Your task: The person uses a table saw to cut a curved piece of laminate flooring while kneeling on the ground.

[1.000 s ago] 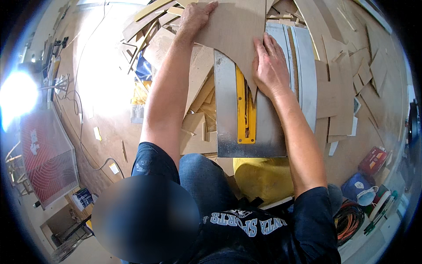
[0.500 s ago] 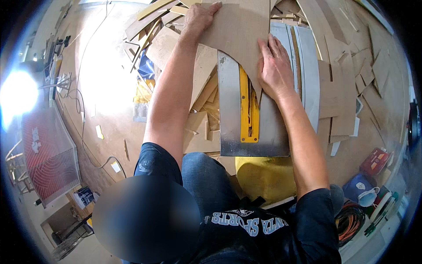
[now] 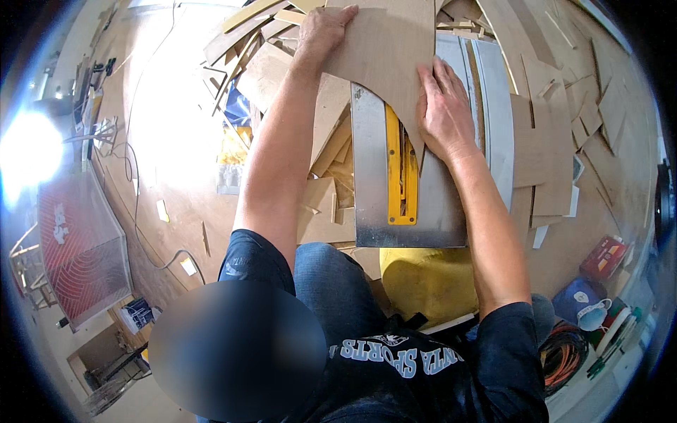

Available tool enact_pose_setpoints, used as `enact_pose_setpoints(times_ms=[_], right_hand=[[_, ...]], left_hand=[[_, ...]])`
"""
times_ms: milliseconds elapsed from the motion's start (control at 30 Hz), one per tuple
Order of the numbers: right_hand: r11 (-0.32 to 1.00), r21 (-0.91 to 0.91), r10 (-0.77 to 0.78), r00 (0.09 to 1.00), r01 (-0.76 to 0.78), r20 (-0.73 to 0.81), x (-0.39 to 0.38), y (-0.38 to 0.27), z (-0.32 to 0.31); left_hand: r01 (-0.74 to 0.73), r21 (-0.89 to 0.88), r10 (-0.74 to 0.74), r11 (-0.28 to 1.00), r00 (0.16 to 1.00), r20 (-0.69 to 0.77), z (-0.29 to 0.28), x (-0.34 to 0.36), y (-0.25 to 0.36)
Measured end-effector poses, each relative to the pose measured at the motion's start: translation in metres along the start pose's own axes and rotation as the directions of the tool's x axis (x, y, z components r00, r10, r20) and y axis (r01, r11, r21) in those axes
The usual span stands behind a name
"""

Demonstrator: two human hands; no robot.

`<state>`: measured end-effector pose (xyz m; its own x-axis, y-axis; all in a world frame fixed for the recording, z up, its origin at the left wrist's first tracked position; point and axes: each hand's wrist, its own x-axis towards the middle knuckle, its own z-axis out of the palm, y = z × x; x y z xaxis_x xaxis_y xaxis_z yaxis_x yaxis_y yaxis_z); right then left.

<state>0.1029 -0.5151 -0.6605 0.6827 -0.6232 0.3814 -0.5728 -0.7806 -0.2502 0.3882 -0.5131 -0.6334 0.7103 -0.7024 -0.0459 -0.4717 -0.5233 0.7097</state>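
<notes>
A thin wooden board [image 3: 384, 49] with a curved near-left edge lies on a grey metal table saw [image 3: 374, 204], tapering to a point toward me. My left hand [image 3: 324, 32] grips the board's left edge at the far side, thumb over its top face. My right hand [image 3: 448, 109] lies flat along the right edge, fingers stretched forward and held together; its thumb is mostly hidden. A yellow slotted insert [image 3: 403, 201] is set into the saw top, partly under the board. I cannot make out the blade clearly in the slot.
Wood offcuts [image 3: 328, 106] are heaped left of and beyond the saw. Flat board pieces [image 3: 550, 155] lie to its right. A yellow rounded thing [image 3: 427, 282] is under the near edge, by my legs. A cable [image 3: 134, 204] runs along the left floor; a red box [image 3: 603, 257] sits right.
Both hands and the board keep nearly the same place on the saw. The whole view has shifted very slightly.
</notes>
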Motion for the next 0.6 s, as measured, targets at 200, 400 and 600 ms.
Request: enact_pose_setpoints(times_ms=[200,400,600], right_hand=[[1.000,0.009,-0.005,1.000,0.004,0.005,-0.001,-0.002,-0.001],[0.999,0.032,-0.008,1.000,0.008,0.005,-0.004,0.003,0.001],[0.999,0.040,-0.022,1.000,0.022,0.003,-0.004,0.004,0.002]], left_hand=[[-0.013,0.021,0.013,1.000,0.999,-0.037,-0.004,-0.009,0.001],[-0.018,-0.029,0.017,0.999,0.999,-0.029,0.001,-0.015,-0.002],[0.019,0.014,-0.019,1.000,0.999,-0.037,-0.001,-0.009,-0.006]])
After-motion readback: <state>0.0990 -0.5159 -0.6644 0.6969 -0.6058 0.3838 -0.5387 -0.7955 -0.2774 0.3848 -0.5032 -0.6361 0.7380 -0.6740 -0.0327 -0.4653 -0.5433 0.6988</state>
